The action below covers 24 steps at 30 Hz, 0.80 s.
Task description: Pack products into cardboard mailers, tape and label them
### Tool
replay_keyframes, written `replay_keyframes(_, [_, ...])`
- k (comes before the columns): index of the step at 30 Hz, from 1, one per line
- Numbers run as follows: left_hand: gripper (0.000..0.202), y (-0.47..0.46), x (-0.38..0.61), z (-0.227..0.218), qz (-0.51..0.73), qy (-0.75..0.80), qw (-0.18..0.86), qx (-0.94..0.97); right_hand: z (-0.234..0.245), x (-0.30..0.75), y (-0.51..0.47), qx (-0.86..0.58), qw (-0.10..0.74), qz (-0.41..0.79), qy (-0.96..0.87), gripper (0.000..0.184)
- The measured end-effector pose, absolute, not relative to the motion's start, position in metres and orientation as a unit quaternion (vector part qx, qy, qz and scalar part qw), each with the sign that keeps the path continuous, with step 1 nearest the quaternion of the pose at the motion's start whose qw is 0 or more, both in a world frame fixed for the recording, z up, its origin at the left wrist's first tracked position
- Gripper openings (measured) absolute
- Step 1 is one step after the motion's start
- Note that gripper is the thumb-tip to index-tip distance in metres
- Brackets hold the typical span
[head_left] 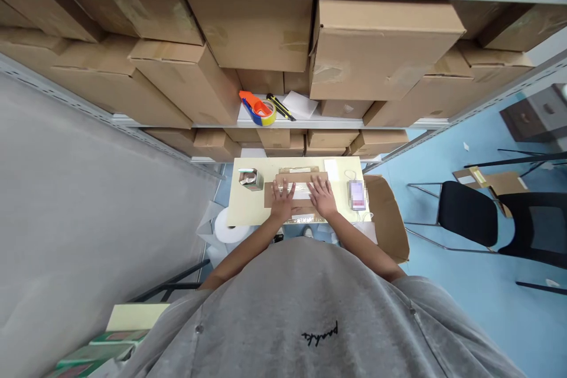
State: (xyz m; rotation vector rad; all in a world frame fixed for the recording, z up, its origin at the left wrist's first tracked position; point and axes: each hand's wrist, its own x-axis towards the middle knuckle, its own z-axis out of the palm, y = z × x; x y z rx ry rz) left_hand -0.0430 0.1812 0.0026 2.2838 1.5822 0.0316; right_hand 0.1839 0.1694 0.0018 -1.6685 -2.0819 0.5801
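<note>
My left hand (282, 201) and my right hand (322, 198) lie flat, fingers spread, on a brown kraft cardboard sheet (277, 195) that sits on a pale yellow work board (248, 207). Between them, a shiny, clear-wrapped flat item (300, 191) lies on the cardboard, partly covered by my fingers. Left of my left hand stands a small open metal tin (250, 179). Right of my right hand, a smartphone in a clear bag (357, 195) lies on the board with a thin white cable beside it. Neither hand grips anything.
Shelves of cardboard boxes (252, 29) rise ahead, with an orange-and-blue tape dispenser (257, 108) and a yellow utility knife (280, 106) on one shelf. A white paper roll (228, 225) stands left of the board, an open carton flap (386, 218) right, and black chairs (467, 214) further right.
</note>
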Motion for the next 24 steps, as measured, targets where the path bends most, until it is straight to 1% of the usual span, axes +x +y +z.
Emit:
replay_keyframes(2, [0.110, 0.179, -0.043, 0.006, 0.011, 0.561, 0.185, 0.807, -0.003, 0.184, 0.169, -0.581, 0.182, 0.215, -0.764, 0.060])
replay_keyframes(5, [0.097, 0.183, -0.044, 0.019, 0.026, 0.578, 0.185, 0.794, -0.010, 0.185, 0.168, -0.583, 0.175, 0.207, -0.766, 0.061])
replay_keyframes(8, [0.077, 0.211, -0.054, 0.052, 0.083, 0.593, 0.167, 0.783, -0.011, 0.186, 0.169, -0.584, 0.169, 0.207, -0.767, 0.062])
replay_keyframes(10, [0.070, 0.247, -0.066, 0.082, 0.140, 0.610, 0.127, 0.769, -0.011, 0.186, 0.169, -0.583, 0.164, 0.209, -0.767, 0.062])
replay_keyframes(14, [0.076, 0.328, -0.088, 0.142, 0.214, 0.664, 0.039, 0.716, -0.010, 0.184, 0.168, -0.588, 0.167, 0.207, -0.764, 0.058])
replay_keyframes(16, [0.079, 0.358, -0.092, 0.160, 0.225, 0.667, 0.024, 0.710, -0.010, 0.183, 0.168, -0.589, 0.169, 0.196, -0.765, 0.054])
replay_keyframes(19, [0.078, 0.381, -0.088, 0.170, 0.219, 0.675, 0.032, 0.704, -0.010, 0.183, 0.168, -0.585, 0.163, 0.160, -0.778, 0.051])
replay_keyframes(24, [0.072, 0.386, -0.068, 0.167, 0.217, 0.705, 0.059, 0.672, -0.008, 0.184, 0.166, -0.596, 0.127, 0.089, -0.788, 0.049])
